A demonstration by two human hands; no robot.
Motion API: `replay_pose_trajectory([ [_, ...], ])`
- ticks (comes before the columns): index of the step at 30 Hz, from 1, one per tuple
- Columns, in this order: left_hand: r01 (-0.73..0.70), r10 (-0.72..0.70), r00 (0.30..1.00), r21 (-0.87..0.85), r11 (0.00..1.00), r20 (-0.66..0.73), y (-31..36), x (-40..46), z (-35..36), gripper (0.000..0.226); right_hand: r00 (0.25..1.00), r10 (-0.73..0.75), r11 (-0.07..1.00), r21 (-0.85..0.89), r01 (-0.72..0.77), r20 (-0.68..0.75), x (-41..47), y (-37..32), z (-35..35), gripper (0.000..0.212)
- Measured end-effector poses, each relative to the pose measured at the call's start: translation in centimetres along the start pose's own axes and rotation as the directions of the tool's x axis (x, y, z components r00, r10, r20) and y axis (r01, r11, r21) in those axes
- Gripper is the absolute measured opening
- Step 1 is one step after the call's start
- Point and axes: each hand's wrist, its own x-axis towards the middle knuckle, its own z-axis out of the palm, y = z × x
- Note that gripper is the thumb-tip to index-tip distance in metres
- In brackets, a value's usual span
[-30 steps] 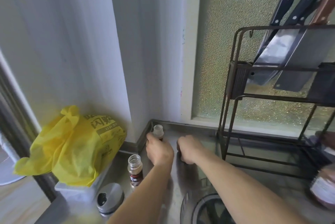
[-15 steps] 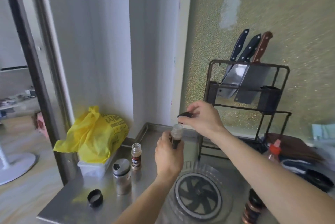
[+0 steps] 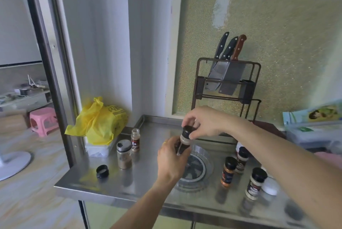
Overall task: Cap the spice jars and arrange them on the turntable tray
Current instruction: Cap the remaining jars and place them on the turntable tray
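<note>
My left hand (image 3: 171, 160) grips a small spice jar (image 3: 184, 143) above the clear turntable tray (image 3: 207, 165). My right hand (image 3: 205, 123) holds a black cap (image 3: 187, 131) on the jar's mouth. An uncapped jar (image 3: 135, 140) with a red label stands at the back left, beside a larger shaker with a metal lid (image 3: 124, 153). A loose black cap (image 3: 102, 171) lies near the counter's left edge. Three capped jars stand right of the tray: an orange one (image 3: 229, 171), a dark one (image 3: 242, 159) and a pale one (image 3: 255, 183).
A yellow bag (image 3: 100, 121) sits on a white box at the back left. A metal rack with knives (image 3: 226, 78) stands behind the tray. The steel counter (image 3: 114, 188) ends at the left and front. Packets and a container (image 3: 314, 126) fill the right side.
Both hands lifted the jar from the back corner to above the tray. My right hand brought the black cap down onto the jar's mouth. The view pulled back.
</note>
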Motion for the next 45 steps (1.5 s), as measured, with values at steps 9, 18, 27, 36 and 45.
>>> replay_pose_trajectory([
  [9, -0.079, 0.079, 0.995, 0.002, 0.997, 0.054, 0.7, -2.1, 0.4, 0.020, 0.993, 0.075, 0.996, -0.049, -0.071, 0.091, -2.3, 0.6, 0.2, 0.042],
  [18, -0.140, 0.134, 0.974, 0.022, 0.990, 0.180, 0.0, -2.3, 1.1, 0.018, 0.984, 0.176, 0.978, -0.124, -0.171, 0.030, -2.9, 1.5, 1.6, 0.051],
  [27, -0.091, 0.092, 0.960, -0.018, 0.996, 0.264, -1.1, -1.8, 1.2, 0.022, 0.989, 0.147, 0.988, 0.034, -0.148, 0.027, -3.0, 2.4, 2.3, 0.029],
  [36, -0.084, 0.094, 0.942, -0.044, 0.995, 0.323, -1.9, -1.5, 1.7, 0.024, 0.981, 0.191, 0.978, 0.082, -0.192, 0.024, -2.6, 3.0, 2.7, 0.035],
  [45, 0.263, 0.093, 0.782, -0.462, 0.847, 0.616, -1.4, -0.1, -0.2, 0.024, 0.991, -0.019, 0.970, 0.245, -0.014, 0.132, -2.6, 4.4, 0.0, 0.043],
])
